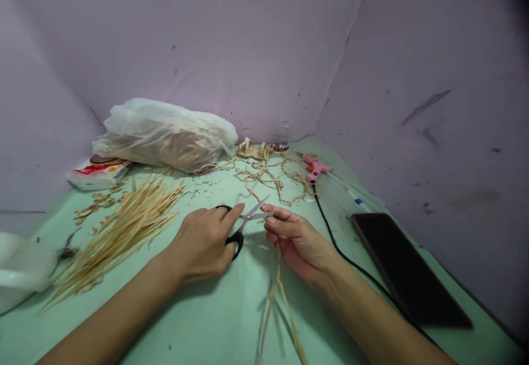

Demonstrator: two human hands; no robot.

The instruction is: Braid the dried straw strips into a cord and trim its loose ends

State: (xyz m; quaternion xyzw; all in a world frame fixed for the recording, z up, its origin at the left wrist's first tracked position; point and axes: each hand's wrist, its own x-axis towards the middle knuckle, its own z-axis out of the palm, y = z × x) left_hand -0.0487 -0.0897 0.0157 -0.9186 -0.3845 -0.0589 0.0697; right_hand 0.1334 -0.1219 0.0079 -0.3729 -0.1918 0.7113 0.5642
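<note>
My left hand (209, 241) is closed on the black handles of a pair of scissors (247, 217). Their blades are spread apart and point right, reaching the fingertips of my right hand (295, 238). Between its thumb and fingers, my right hand pinches a thin braided straw cord (279, 255). Below the hand the cord splits into loose flat strands that hang toward the table's near edge. Beyond the hand it runs on into a tangled length of braid (268, 176). Whether the blades touch the cord is hard to tell.
Left of my hands lies a bundle of straw strips (124, 227). Behind it are a white plastic bag (165, 134) and a small box (99, 172). A pink glue gun (317, 168), its black cable (330, 233) and a dark phone (407, 271) lie to the right.
</note>
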